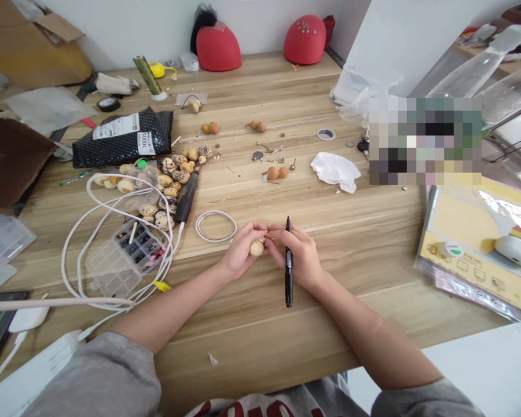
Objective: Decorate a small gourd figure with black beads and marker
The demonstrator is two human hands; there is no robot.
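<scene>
My left hand (pixel 245 250) is closed around a small pale gourd (pixel 256 248), whose round lower bulb shows below the fingers. Close against it, my right hand (pixel 299 250) has its fingertips at the top of the same gourd. A black marker pen (pixel 289 266) is tucked in the right hand, standing nearly lengthwise across the fingers. What the fingertips do at the gourd's upper end is partly hidden. Just left of my hands lies a coiled white ring of cord (pixel 216 226).
To the left are patterned small gourds (pixel 182 168), a black handheld tool (pixel 187 197), looped white cable (pixel 65 255) and a compartment box (pixel 136 249). Ahead lie brown gourds (pixel 278 172), metal bits (pixel 272 152) and white tissue (pixel 335 171). Yellow packaging (pixel 469 231) is at right.
</scene>
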